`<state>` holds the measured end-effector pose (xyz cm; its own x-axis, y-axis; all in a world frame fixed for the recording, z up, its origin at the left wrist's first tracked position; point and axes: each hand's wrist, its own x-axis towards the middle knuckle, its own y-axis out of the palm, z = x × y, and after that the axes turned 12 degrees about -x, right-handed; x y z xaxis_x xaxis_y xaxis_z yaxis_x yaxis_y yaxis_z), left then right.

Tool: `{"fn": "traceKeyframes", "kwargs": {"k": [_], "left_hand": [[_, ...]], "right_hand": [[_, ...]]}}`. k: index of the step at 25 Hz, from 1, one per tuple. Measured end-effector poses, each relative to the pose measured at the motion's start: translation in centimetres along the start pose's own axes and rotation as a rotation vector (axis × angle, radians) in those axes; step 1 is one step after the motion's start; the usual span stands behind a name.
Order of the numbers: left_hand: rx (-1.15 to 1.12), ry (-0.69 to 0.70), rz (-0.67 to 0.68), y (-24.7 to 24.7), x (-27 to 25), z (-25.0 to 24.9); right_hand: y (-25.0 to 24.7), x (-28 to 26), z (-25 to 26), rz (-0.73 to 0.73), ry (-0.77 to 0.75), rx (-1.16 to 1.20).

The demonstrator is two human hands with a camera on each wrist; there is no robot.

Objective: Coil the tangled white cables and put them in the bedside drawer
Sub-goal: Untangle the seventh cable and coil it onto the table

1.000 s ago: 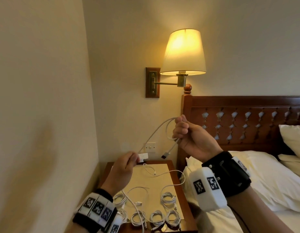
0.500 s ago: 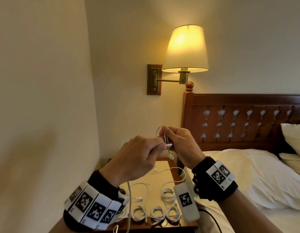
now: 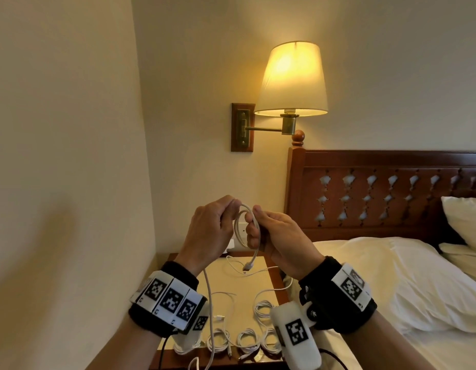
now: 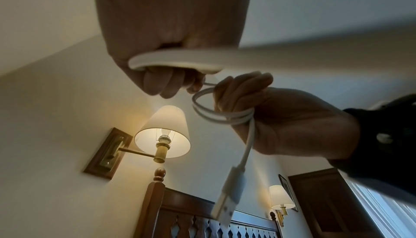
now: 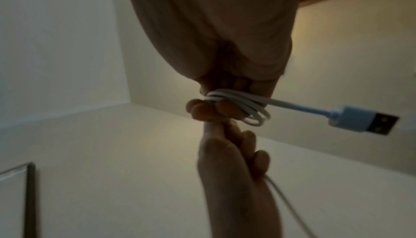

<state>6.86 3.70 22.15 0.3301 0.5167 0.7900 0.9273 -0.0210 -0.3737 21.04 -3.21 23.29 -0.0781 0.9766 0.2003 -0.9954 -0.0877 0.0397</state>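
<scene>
The white cable [image 3: 243,231] is up in the air above the bedside table [image 3: 273,273], part-wound into a small coil w/ a couple of loops round the fingers [image 4: 238,88] of the right hand [image 3: 282,244], which are curled tight on it. Its USB plug [image 3: 248,267] dangles just below the coil, and the rest of the cable runs down from the left hand [image 3: 207,233], past the left wrist and out of view at the bottom. The left hand sits just beside the right, thumb & fingertips pinching the cable at the top of the loop; the two hands look to be touching there, tho the right wrist view is too blurred to be sure. Below them, on the table's pale top, several coiled cables [image 3: 247,340] lie in a row along the near edge, another coil [image 3: 263,307] just behind them, and a loose cable [image 3: 237,265] trails across the far part. To the right is the bed w/ its white duvet [image 3: 378,276], a pillow [image 3: 466,220] and a carved wooden headboard [image 3: 391,193]. A lit wall lamp [image 3: 291,81] on a brass arm hangs above the table.
</scene>
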Motion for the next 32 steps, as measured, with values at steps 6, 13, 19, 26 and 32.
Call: {"fn": "traceKeyframes", "kwargs": {"k": [6, 13, 19, 26, 32], "left_hand": [[-0.205, -0.141, 0.025, 1.5, -1.3, 2.4], [-0.13, -0.316, 0.227, 1.7, -9.2, 4.9], [0.034, -0.002, 0.507, -0.1, -6.8, -3.8], [0.034, 0.122, 0.191, -2.5, -2.2, -4.7], [0.075, 0.076, 0.055, -1.4, -0.1, -1.1]], "right_hand": [[-1.0, 0.4, 1.1, 0.135, 0.096, 0.418], [-4.7, 0.7, 3.5, -0.008, 0.011, 0.522], [-2.8, 1.0, 0.9, -0.133, -0.046, -0.093], [-1.3, -0.2, 0.4, -0.072, -0.105, -0.321], [0.5, -0.9, -0.2, -0.071, -0.069, -0.234]]}}
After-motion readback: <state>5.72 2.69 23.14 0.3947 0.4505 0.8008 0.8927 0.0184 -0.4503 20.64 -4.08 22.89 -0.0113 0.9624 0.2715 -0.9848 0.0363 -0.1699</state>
